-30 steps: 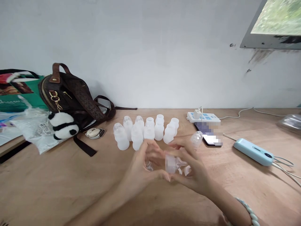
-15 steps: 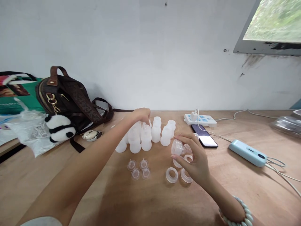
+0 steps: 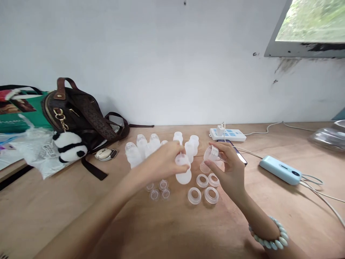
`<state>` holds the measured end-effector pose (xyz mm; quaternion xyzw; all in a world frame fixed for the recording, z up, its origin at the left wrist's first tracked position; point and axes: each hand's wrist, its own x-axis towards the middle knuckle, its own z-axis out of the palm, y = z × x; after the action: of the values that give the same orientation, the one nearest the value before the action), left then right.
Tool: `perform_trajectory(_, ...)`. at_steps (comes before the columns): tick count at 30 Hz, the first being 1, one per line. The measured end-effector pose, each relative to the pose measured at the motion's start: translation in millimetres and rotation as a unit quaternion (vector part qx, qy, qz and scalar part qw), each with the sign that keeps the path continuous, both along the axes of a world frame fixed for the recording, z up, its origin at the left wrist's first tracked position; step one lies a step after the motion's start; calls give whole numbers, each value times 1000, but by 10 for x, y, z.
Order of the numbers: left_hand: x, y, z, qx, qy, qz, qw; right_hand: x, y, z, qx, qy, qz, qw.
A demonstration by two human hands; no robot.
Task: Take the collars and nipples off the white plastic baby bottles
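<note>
My left hand (image 3: 164, 162) grips a small translucent white bottle (image 3: 183, 172) by its neck, holding it just above the wooden table (image 3: 54, 208). My right hand (image 3: 229, 169) pinches a clear dome-shaped cap (image 3: 211, 153) beside it. Behind my hands stands a cluster of several more white bottles (image 3: 140, 149). Several white screw rings (image 3: 194, 195) lie below my right hand. A few clear teats (image 3: 158, 190) lie under my left wrist.
A brown backpack (image 3: 78, 111) with a panda charm (image 3: 68, 145) sits at the left, next to plastic bags (image 3: 32, 151). A white power strip (image 3: 229, 135), a phone (image 3: 239, 156) and a light-blue device (image 3: 280, 169) with cables lie to the right.
My left hand reached back to the bottle cluster, took one bottle and brought it forward. My right hand lifted the clear cap slightly up and toward the bottle.
</note>
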<state>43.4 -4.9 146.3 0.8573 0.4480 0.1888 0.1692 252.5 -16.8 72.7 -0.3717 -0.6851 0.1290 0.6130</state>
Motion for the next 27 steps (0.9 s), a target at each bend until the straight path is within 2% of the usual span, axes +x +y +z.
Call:
perform_trajectory(3, 25, -54, -424, -44, -25, 12, 999, -5, 10, -16, -10, -3, 1, 1000)
perform_trajectory(5, 31, -90, -582, -60, -36, 14, 997, -12, 12, -36, -19, -5, 2, 1000)
perform_trajectory(7, 36, -132, -654, -78, -53, 18, 995, -22, 15, -59, -35, -7, 6, 999)
perform_trajectory(10, 16, -185, -657, -100, -79, 43, 991, -38, 24, -87, -67, -9, 33, 997)
perform_trajectory(12, -37, -207, -628, -113, -115, 64, 985, -46, 25, -89, -84, -7, 74, 994)
perform_trajectory(15, -160, -236, -587, -160, -213, 32, 963, -54, 7, -63, -83, -36, 141, 986)
perform_trajectory(20, -322, -302, -581, -244, -319, -48, 915, -82, -63, -21, -36, -99, 207, 973)
perform_trajectory(23, -380, -323, -599, -320, -361, -83, 872, -102, -100, -23, -22, -118, 227, 967)
perform_trajectory(27, -482, -316, -633, -431, -395, -77, 808, -118, -138, -27, -28, -126, 274, 953)
